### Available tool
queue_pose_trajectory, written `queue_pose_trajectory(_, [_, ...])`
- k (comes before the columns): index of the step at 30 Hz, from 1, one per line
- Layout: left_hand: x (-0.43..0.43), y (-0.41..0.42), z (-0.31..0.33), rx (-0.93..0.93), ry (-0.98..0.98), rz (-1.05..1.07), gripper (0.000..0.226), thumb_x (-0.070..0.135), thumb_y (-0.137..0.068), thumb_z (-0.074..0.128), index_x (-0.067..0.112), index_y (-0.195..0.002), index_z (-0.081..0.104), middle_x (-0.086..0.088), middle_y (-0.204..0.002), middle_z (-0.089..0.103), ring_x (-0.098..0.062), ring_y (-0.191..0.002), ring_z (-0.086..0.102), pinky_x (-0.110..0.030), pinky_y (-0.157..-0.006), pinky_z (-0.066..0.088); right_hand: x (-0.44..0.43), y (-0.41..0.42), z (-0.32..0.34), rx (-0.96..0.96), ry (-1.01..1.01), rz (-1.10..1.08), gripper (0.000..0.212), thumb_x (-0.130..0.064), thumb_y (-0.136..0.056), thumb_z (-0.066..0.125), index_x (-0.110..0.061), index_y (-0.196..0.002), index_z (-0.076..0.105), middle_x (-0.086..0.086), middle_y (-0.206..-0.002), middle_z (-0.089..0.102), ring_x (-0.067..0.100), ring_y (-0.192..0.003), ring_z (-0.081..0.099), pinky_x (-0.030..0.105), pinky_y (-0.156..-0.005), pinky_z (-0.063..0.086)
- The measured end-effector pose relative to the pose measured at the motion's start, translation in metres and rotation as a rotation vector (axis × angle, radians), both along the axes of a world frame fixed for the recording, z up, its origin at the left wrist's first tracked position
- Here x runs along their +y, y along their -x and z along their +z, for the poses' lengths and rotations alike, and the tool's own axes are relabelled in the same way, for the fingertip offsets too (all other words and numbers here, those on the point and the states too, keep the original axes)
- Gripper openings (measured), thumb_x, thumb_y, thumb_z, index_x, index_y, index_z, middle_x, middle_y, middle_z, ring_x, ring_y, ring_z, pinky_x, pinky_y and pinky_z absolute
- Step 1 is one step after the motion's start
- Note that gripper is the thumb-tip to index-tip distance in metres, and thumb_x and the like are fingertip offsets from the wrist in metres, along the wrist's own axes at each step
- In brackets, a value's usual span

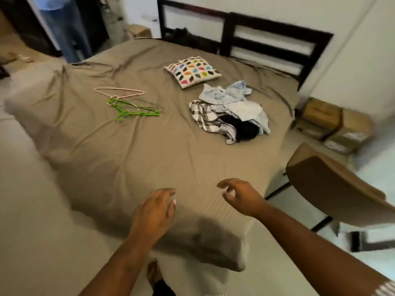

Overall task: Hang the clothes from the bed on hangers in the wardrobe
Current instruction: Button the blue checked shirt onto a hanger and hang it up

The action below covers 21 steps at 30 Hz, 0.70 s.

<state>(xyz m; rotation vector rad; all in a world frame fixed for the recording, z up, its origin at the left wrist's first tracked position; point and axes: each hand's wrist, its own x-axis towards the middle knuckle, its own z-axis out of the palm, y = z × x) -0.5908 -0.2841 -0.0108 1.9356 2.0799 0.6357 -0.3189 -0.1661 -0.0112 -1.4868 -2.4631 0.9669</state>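
Both left hand (155,211) and right hand (242,197) hover over bed (132,159); box label (355,137) blurred.

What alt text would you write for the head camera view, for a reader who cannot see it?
A person's empty left hand and right hand reach over a bed with a tan sheet. Farther up it lie a pile of clothes on the right, loose hangers on the left and a patterned cushion.
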Motion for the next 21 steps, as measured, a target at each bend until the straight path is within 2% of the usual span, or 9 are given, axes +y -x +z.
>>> queue_pose_trajectory(3, [0.050,0.022,-0.004,-0.001,-0.001,-0.101,0.042,0.038,-0.091,0.043,0.016,-0.114,0.070,-0.002,-0.110,0.072,-0.024,-0.102,0.068,-0.036,-0.088,0.057,0.010,-0.001,-0.003,0.000,-0.025,-0.174,0.027,-0.018,-0.096,0.064,-0.022,-0.122,0.068,-0.006,-0.117,0.068,0.002,-0.088,0.062,0.002,-0.077,0.038])
queue_pose_trajectory(6, [0.091,0.045,-0.006,0.005,0.073,-0.179,0.040,0.034,-0.091,0.047,0.017,-0.119,0.069,0.000,-0.116,0.072,-0.024,-0.108,0.067,-0.040,-0.092,0.056,0.010,0.011,-0.005,0.016,-0.022,-0.296,0.025,-0.021,-0.097,0.064,-0.025,-0.121,0.068,-0.012,-0.113,0.067,-0.001,-0.089,0.063,0.005,-0.077,0.040])
queue_pose_trajectory(11, [0.142,0.062,-0.010,0.036,0.127,-0.313,0.034,0.030,-0.099,0.051,0.020,-0.130,0.063,0.004,-0.127,0.066,-0.018,-0.119,0.059,-0.037,-0.099,0.049,0.002,0.033,-0.020,0.049,0.036,-0.420,0.022,-0.022,-0.098,0.063,-0.030,-0.118,0.067,-0.017,-0.109,0.066,-0.005,-0.091,0.062,0.003,-0.075,0.041])
queue_pose_trajectory(16, [0.190,0.068,-0.011,0.047,0.118,-0.386,0.030,0.025,-0.098,0.054,0.019,-0.124,0.066,0.002,-0.121,0.069,-0.020,-0.114,0.062,-0.037,-0.095,0.051,0.014,0.041,-0.035,0.034,0.136,-0.480,0.024,-0.021,-0.099,0.061,-0.027,-0.120,0.067,-0.014,-0.110,0.066,0.000,-0.093,0.063,0.005,-0.077,0.043])
queue_pose_trajectory(19, [0.221,0.073,-0.015,0.062,0.132,-0.400,0.032,0.026,-0.095,0.051,0.018,-0.122,0.067,0.002,-0.117,0.070,-0.022,-0.110,0.064,-0.039,-0.091,0.053,0.043,0.042,-0.046,0.039,0.172,-0.509,0.025,-0.020,-0.099,0.061,-0.024,-0.122,0.068,-0.011,-0.112,0.068,0.005,-0.094,0.064,0.011,-0.080,0.045])
queue_pose_trajectory(21, [0.241,0.074,-0.017,0.064,0.155,-0.390,0.033,0.027,-0.092,0.051,0.018,-0.120,0.067,0.002,-0.114,0.071,-0.023,-0.109,0.064,-0.039,-0.088,0.053,0.071,0.040,-0.057,0.028,0.189,-0.511,0.025,-0.019,-0.098,0.061,-0.023,-0.122,0.069,-0.010,-0.112,0.069,0.004,-0.092,0.063,0.009,-0.078,0.043])
